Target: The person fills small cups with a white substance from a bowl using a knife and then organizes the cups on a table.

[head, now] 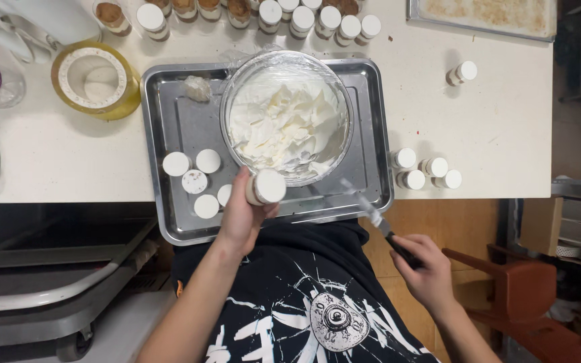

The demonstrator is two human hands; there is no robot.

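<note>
My left hand (238, 215) holds a small jar (264, 187) filled level with white cream, over the front edge of a steel tray (169, 128). My right hand (425, 269) grips the black handle of a thin spatula (364, 205) whose blade points up-left toward the tray. A glass bowl (286, 117) of whipped white cream stands in the tray's middle. Several cream-filled jars (195, 176) stand in the tray's left part.
Several white-topped jars (425, 170) stand on the table right of the tray, one more (462, 72) further back, a row (317, 20) along the far edge. A tape roll (95, 79) lies at left. A baking sheet (485, 17) is at the back right. A wooden chair (526, 289) stands at right.
</note>
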